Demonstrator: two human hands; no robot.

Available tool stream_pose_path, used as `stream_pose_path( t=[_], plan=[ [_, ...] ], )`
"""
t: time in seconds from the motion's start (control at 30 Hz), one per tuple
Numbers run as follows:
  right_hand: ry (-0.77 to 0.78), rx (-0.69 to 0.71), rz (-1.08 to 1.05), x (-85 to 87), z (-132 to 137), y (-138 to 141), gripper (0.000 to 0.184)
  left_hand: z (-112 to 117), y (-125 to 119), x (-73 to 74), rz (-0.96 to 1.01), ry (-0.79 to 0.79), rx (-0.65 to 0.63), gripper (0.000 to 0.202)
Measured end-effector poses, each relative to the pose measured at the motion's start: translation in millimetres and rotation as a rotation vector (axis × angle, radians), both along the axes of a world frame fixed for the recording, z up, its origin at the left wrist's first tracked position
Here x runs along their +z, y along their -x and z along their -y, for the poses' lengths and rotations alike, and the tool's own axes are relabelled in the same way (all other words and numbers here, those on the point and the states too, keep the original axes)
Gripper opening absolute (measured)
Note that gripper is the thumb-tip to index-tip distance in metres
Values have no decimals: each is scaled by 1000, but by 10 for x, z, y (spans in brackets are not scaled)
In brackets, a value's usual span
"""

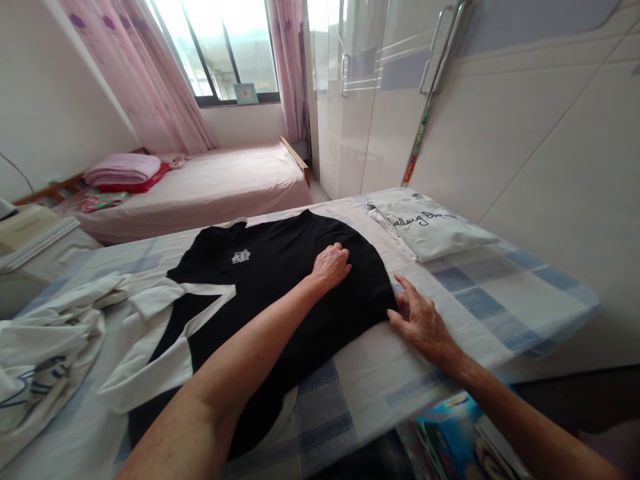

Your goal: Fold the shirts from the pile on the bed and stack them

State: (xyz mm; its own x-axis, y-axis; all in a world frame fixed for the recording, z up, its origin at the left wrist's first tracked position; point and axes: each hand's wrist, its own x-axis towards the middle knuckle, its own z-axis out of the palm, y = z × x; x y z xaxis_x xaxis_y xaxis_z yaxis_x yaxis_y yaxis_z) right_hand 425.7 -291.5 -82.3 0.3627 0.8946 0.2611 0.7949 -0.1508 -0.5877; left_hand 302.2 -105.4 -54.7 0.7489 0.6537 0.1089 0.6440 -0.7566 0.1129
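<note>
Black shirt (285, 263) lies flat on checked sheet (480, 307). Left hand (331, 265) curled on its fabric; whether pinching, can't tell. Right hand (423, 323) spread at its edge. Folded white garment (435, 239) lies near.

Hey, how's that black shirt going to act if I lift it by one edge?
The black shirt will probably droop, since its cloth lies limp over the checked sheet. Being spread flat, it probably won't roll. It may drag if lifted while the left hand rests on it.
</note>
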Motion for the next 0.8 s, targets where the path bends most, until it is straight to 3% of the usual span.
stream_pose_path(
  t=[0.23,0.37,0.53,0.63,0.73,0.8],
  plan=[
    [-7,6,18,-23,8,-18,63,-110,-91,55,-9,14,57,22],
    [-28,13,56,-81,14,-17,60,-187,-80,70,83,-56,167,23],
    [-64,51,327,2,40,10,45,-221,-72,-46,62,-7,199,24],
    [-109,205,487,194,18,50,38,-254,-51,-79,51,38,141,23],
    [-80,488,449,318,-35,107,29,-366,-8,-42,56,35,120,20],
    [-13,553,393,302,-71,136,18,-483,23,-5,66,16,148,22]
  ],
)
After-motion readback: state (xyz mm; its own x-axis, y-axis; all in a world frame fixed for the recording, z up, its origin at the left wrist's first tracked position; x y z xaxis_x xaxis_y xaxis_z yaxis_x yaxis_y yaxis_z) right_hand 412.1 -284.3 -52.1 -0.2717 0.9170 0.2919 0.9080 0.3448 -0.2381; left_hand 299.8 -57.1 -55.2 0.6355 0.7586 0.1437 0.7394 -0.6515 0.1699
